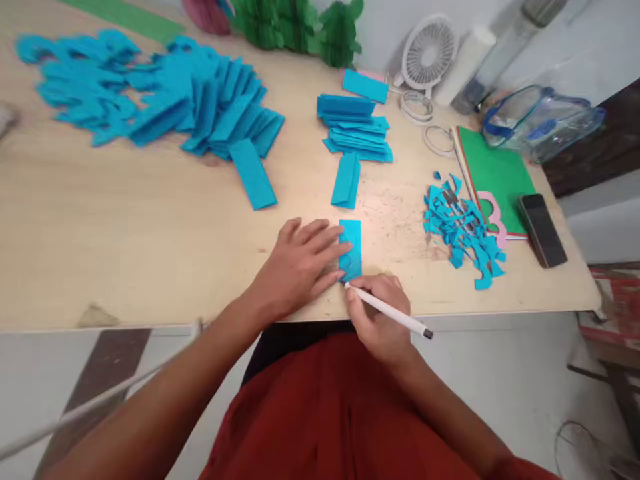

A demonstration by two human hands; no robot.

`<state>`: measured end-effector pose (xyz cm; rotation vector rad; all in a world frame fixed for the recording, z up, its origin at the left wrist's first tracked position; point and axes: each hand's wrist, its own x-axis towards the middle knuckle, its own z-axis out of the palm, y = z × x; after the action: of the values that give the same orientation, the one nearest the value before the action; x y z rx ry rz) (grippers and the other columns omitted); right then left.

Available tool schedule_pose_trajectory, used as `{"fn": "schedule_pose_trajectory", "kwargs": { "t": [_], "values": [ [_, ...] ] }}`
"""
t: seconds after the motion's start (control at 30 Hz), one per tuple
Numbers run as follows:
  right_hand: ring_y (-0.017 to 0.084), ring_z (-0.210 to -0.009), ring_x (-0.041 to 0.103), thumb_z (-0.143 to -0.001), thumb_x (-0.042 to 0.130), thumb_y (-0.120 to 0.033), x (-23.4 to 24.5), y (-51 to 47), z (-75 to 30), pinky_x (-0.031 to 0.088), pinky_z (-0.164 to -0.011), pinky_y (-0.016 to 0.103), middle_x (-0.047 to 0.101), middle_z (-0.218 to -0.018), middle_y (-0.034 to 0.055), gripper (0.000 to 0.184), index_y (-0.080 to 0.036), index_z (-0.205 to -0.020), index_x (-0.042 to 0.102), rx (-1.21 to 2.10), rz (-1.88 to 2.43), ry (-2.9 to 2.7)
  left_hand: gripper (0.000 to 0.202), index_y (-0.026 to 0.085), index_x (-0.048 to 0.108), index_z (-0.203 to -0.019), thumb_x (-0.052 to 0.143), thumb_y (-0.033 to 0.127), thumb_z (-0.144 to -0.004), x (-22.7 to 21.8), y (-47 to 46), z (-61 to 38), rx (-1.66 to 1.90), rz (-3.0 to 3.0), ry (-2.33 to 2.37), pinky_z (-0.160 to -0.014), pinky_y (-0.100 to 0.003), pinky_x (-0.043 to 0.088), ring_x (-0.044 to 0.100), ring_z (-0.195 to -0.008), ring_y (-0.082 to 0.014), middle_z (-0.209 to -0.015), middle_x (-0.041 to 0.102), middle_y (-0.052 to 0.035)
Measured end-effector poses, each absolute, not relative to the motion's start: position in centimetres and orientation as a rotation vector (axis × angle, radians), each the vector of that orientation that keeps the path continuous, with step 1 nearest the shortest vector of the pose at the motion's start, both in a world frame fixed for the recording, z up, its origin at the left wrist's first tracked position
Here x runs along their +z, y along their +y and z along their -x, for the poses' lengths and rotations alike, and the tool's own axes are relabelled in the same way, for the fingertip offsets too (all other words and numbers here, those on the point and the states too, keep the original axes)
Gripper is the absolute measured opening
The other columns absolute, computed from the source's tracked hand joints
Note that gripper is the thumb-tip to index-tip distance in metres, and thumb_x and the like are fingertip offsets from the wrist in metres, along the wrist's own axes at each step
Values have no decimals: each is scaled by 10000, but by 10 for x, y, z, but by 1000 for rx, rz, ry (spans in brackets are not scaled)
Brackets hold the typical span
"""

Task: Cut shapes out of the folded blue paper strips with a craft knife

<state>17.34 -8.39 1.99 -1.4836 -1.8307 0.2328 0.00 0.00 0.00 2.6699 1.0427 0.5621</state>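
A small blue paper strip [353, 248] lies upright in front of me near the table's front edge. My left hand [305, 267] rests flat with its fingers spread, the fingertips pressing on the strip's left side. In my right hand [383, 313] is a white pen [393, 312] with a dark end cap, its tip at the bottom edge of the strip. Faint marks show on the paper, too small to make out. Just beyond lies a folded blue paper piece [346, 180], and behind it a stack of folded blue papers [357, 133].
A large heap of blue paper pieces [210, 100] covers the back left. Blue scraps [463, 227] lie at right, beside a green folder [495, 173], a pink paper cutout [493, 217] and a phone [543, 230]. A white fan [429, 53] and a clear pouch [543, 123] stand behind.
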Motion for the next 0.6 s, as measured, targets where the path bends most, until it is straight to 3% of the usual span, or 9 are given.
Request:
{"fn": "schedule_pose_trajectory", "kwargs": {
  "t": [0.6],
  "values": [
    [159, -682, 622, -909, 536, -190, 18, -85, -172, 445, -709, 321, 700, -740, 8, 120, -220, -821, 612, 234, 1481, -1826, 349, 227, 622, -1251, 449, 353, -976, 1, -1, -2, 551, -2663, 1046, -1105, -606, 279, 461, -1332, -344, -1421, 565, -105]
  ]
}}
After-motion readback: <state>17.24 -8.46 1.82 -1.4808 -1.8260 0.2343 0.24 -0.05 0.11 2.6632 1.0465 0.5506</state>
